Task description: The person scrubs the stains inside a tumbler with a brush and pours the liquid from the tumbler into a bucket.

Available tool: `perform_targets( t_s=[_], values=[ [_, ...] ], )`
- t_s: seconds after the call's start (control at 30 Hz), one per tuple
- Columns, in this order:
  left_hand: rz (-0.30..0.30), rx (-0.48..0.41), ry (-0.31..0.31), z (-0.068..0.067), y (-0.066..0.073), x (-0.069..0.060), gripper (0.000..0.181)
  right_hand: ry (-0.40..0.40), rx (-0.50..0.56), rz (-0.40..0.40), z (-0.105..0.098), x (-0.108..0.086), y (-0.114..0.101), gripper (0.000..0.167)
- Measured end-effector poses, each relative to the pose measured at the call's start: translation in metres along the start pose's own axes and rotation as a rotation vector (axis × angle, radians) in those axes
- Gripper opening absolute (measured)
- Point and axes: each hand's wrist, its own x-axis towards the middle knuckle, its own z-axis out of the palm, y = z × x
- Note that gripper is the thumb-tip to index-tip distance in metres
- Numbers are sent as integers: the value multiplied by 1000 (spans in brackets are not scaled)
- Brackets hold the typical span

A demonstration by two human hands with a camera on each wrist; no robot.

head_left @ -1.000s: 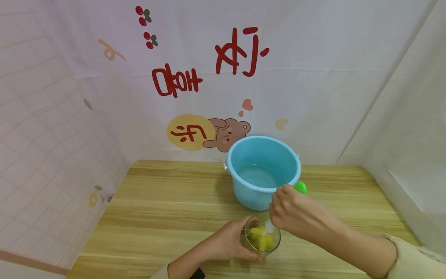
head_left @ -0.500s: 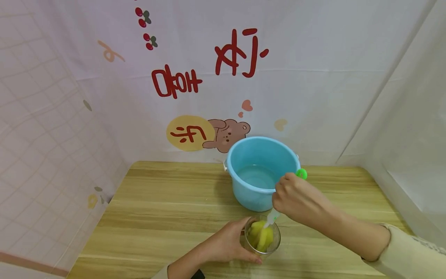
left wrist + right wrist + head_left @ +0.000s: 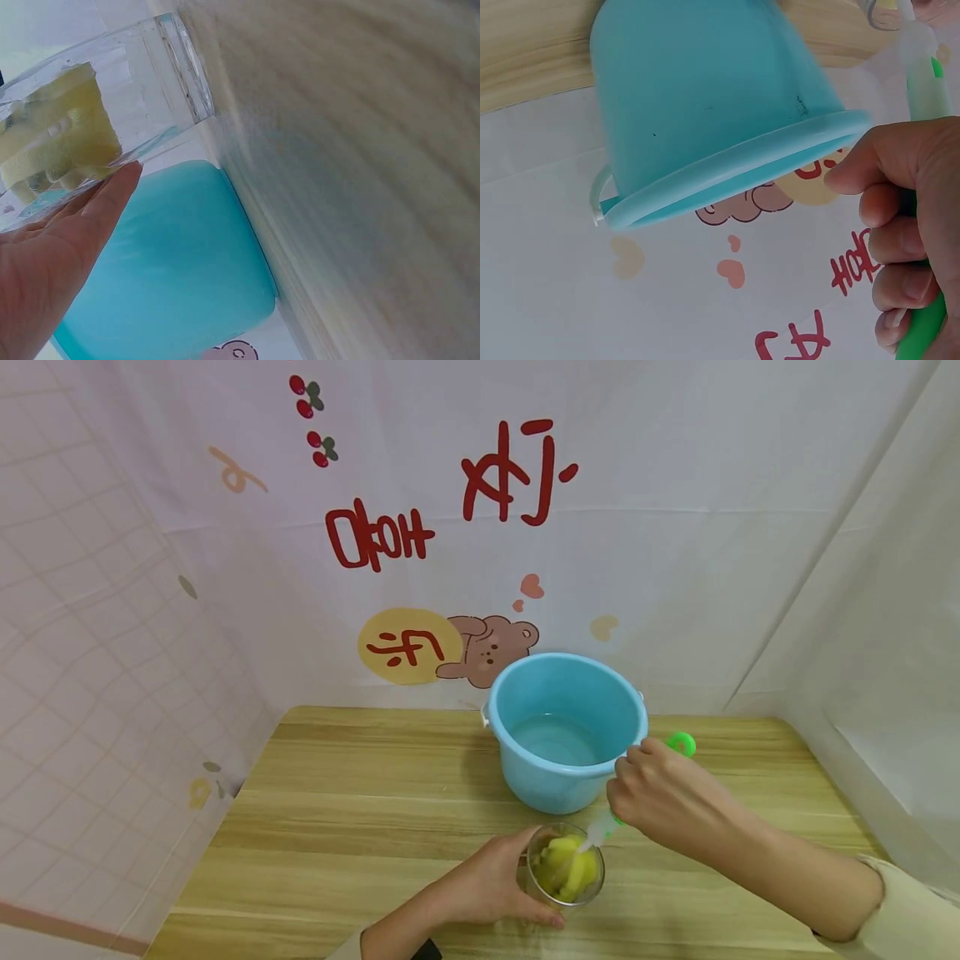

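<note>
A printed cloth point(image 3: 675, 552) hangs behind the wooden table point(image 3: 360, 793), where a blue bucket point(image 3: 542, 783) stands just beyond the glass point(image 3: 146, 82). The left hand point(image 3: 491, 881) grips the glass round its side; the right hand point(image 3: 656, 789) is wrapped round the brush point(image 3: 598, 831), whose yellow sponge point(image 3: 562, 868) sits inside the glass. Working well probably means bracing the glass firmly, pressing the sponge evenly and not levering against the rim.

The cup point(image 3: 146, 79) is glossy glass, the bucket point(image 3: 551, 787) smooth plastic, the table point(image 3: 360, 793) wood-grained
</note>
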Motion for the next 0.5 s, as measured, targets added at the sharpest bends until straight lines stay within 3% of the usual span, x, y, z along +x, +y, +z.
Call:
perform_targets(
  t_s=[0.2, 0.5],
  values=[
    [-22, -8, 1, 0, -1, 0, 89, 61, -15, -25, -6, -6, -2, 33],
    [-28, -6, 3, 0, -1, 0, 82, 116, -86, -58, -15, -6, -6, 34]
  ],
)
